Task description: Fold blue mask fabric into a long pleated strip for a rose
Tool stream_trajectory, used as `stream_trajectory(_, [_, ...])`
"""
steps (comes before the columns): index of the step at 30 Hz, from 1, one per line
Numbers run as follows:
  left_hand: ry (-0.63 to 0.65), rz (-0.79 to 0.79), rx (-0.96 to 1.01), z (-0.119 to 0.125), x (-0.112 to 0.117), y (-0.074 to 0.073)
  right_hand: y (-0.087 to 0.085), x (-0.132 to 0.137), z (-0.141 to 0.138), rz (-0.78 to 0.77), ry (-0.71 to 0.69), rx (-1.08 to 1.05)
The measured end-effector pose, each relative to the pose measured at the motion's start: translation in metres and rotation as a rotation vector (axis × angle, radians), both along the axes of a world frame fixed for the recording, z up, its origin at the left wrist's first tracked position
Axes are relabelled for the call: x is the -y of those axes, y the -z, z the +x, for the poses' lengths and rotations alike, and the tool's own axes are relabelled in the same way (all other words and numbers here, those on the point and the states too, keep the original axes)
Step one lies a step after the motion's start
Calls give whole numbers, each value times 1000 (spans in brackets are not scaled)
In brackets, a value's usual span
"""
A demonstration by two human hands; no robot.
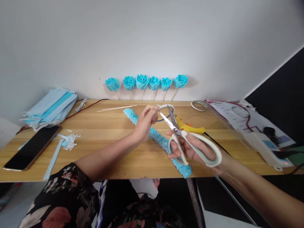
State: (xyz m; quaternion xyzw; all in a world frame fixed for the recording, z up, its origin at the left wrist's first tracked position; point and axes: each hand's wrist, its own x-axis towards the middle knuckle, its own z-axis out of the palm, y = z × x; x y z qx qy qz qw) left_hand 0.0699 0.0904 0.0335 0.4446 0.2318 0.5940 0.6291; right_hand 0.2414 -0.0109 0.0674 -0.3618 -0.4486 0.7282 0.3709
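My right hand (196,152) grips white-handled scissors (181,134), blades parted and pointing up and away. My left hand (145,123) pinches a thin white loop (166,107), an elastic cord, right at the blade tips. Under both hands a pleated blue strip (161,140) lies diagonally across the wooden table (103,131), reaching its front edge.
Several blue rolled flowers on sticks (146,82) lean on the wall. A stack of blue face masks (50,109), a phone (33,147) and paper scraps (69,140) lie left. A yellow glue gun (189,127), a white ring (199,105) and a clear box with cables (249,128) sit right.
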Motion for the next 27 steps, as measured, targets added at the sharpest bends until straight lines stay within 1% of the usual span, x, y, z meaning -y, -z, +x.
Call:
stream_trajectory(7, [-23, 34, -33, 2, 5, 2, -2, -5, -10, -45, 3, -88])
stream_trajectory(12, [-72, 124, -72, 2, 11, 2, -3, -6, -13, -70, 0, -198])
stream_trajectory(18, [-135, 186, -72, 3, 15, 3, -7, 0, -21, -68, 20, -282])
stream_trajectory(24, [-157, 182, -83, 3, 14, 6, -11, 7, -26, -36, 88, -216])
stream_trajectory(27, [-135, 203, -72, 3, 12, 8, -11, 8, -25, -29, 104, -196])
